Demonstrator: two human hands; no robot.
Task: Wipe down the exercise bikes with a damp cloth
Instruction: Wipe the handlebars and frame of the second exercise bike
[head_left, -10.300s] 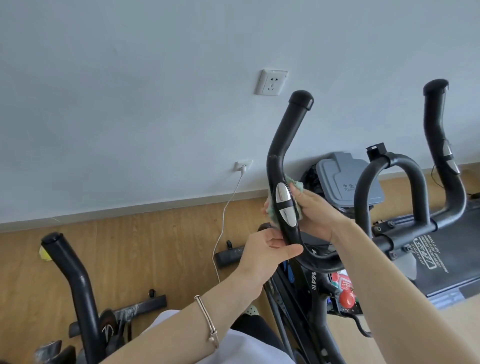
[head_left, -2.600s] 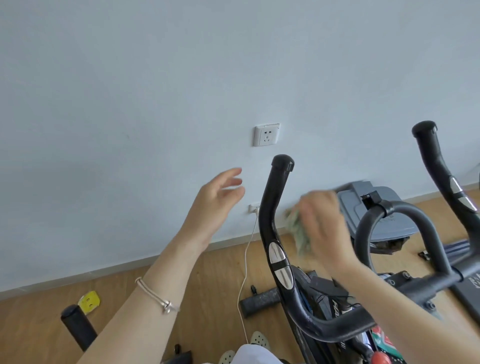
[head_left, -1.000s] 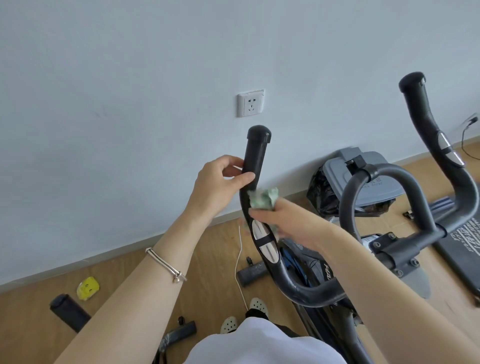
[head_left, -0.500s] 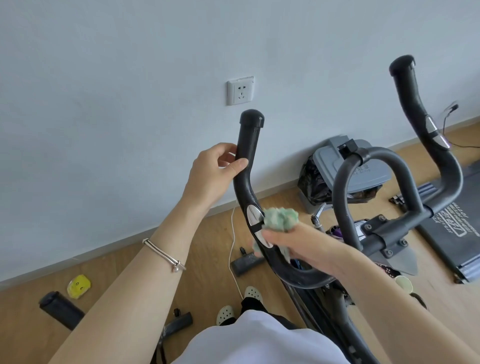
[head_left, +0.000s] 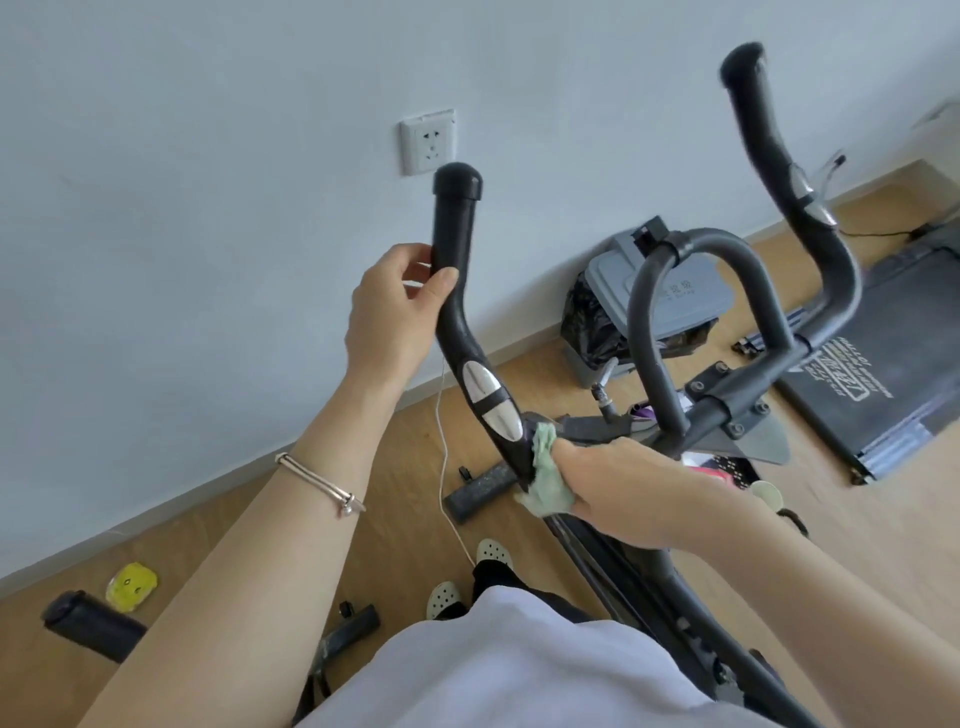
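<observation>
Head view shows the left hand (head_left: 392, 312) raised on an outstretched arm with a bracelet (head_left: 322, 480) at the wrist. Its thumb and fingers are curled round the upper part of the left handlebar (head_left: 453, 244) of the exercise bike (head_left: 644, 571), just below the end cap and above the silver sensor plates (head_left: 491, 400). Nearer and lower, the right hand (head_left: 618, 483) grips a crumpled green cloth (head_left: 545, 478), knuckles up, pressing it against the same bar just below those plates.
</observation>
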